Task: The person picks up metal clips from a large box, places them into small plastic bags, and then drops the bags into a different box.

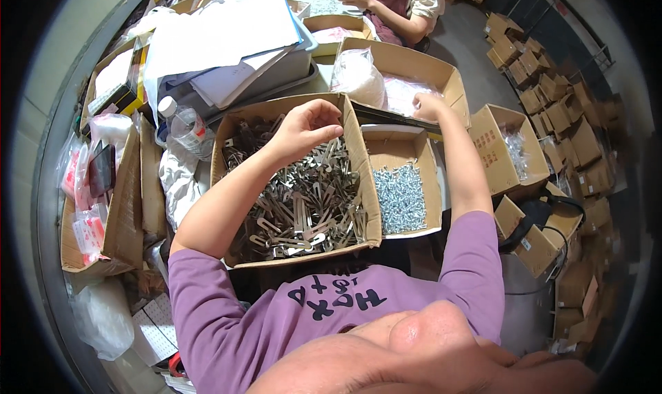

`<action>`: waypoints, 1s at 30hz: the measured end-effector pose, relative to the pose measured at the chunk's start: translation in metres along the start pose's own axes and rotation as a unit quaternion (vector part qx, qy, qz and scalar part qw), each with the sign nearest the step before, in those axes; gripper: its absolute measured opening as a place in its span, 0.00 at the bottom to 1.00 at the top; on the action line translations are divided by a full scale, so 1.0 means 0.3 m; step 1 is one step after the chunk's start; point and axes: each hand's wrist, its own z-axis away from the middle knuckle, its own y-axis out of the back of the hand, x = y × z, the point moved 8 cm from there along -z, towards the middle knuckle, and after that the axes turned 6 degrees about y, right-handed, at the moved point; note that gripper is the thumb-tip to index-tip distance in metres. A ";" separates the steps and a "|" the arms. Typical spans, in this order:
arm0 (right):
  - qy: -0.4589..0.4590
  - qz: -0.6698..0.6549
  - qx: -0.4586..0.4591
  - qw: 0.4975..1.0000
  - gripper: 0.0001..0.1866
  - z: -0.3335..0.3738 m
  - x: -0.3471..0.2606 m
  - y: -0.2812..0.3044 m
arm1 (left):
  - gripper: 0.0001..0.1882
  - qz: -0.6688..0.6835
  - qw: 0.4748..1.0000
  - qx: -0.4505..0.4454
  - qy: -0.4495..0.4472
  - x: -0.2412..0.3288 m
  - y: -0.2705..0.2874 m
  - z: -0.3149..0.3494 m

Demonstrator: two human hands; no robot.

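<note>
My left hand (307,126) hovers over a cardboard box (360,159) full of flat metal clips (303,201), fingers curled and pinched together; whether a clip is between them I cannot tell. My right hand (429,106) reaches to the far right, into a larger cardboard box (414,59), and touches clear plastic bags (407,91) lying inside it. Whether it grips a bag is hidden. Between the two arms stands a smaller box (431,159) holding a heap of silver screws (400,197).
A water bottle (185,126) stands left of the clip box. Papers and a grey tray (227,42) are stacked behind. Another person (400,1) sits at the far end. Several small cartons (552,104) cover the floor on the right. Bags and boxes (103,187) crowd the left.
</note>
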 end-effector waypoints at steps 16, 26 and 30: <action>0.234 -0.732 0.059 0.637 0.07 0.240 -0.430 0.225 | 0.31 -0.023 0.998 -0.033 -0.041 0.044 -0.046 0.000; 0.175 -0.720 0.113 0.663 0.05 0.273 -0.676 0.149 | 0.26 0.076 0.990 0.099 -0.061 0.072 0.008 0.024; 0.152 -0.767 0.129 0.610 0.05 0.272 -0.703 0.105 | 0.39 -0.422 0.839 0.173 -0.296 0.235 -0.094 0.118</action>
